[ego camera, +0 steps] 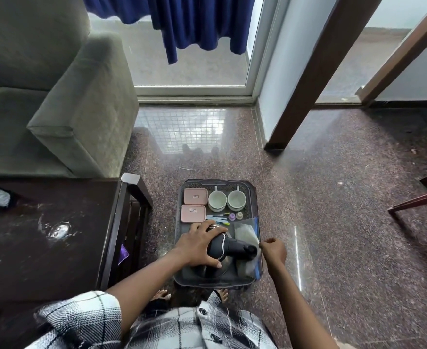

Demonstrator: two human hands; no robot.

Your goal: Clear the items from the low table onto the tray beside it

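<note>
**A:** Where do we find the kettle (pixel 235 246)?

**B:** At the near end of the tray (pixel 254 197), upright; we see a domed black lid, a thick black handle pointing right, and a band of shiny steel body below.

**A:** And our left hand (pixel 198 245)?

**B:** It lies over the dome; the fingers curve round the far side and the thumb hooks the near side, so it grips the kettle from above.

**A:** Our right hand (pixel 274 250)?

**B:** Loosely fisted at the tray's right rim; its fingertips meet the edge of the clear bag (pixel 245 234), a crinkled plastic pouch lying beside the kettle; whether they pinch it we cannot tell.

**A:** What else do we see in the tray?

**B:** The tray itself is dark grey plastic, rectangular, with perforated walls; it sits on the floor (pixel 333 197) just beside the low table (pixel 43 235). At its far end are two pink boxes (pixel 194 196) with rounded corners and flat lids, one behind the other; right of them stand two round white cups (pixel 217 200), handles pointing away. Between the cups and the kettle lie a fan of thin sachets (pixel 217 218) and two small pots (pixel 235 216).

**A:** And around us?

**B:** The table top is dark and glossy; the floor is polished speckled stone; a grey-green fabric sofa (pixel 68 96) stands beyond the table.
</note>
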